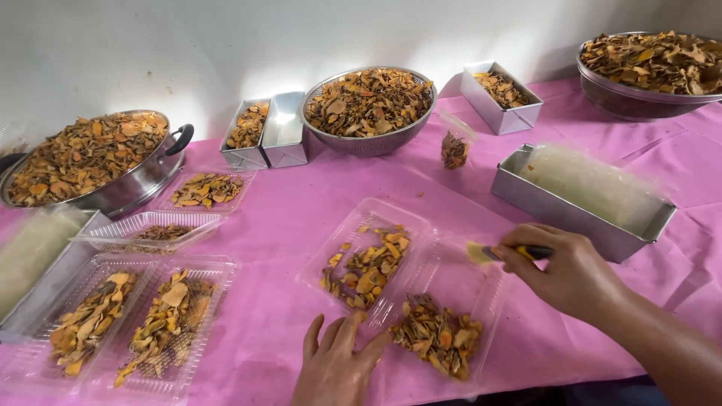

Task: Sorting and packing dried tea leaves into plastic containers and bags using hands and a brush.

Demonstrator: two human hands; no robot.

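Note:
My left hand [336, 361] lies flat with fingers spread on the near edge of a clear plastic tray [417, 282], steadying it. The open tray holds dried orange-brown slices [368, 267] in its far half and another pile [438, 335] in its near half. My right hand [568, 271] is closed around a small brush with a dark and yellow handle [526, 252]. Its pale bristles [478, 252] hover over the tray's right edge.
A pink cloth [286, 218] covers the table. Filled clear trays [128, 323] lie at left, a steel pot [98, 162] and colander bowl [368, 105] of slices stand behind, metal tins [265, 135] are nearby, and a tin of plastic bags [587, 199] sits at right.

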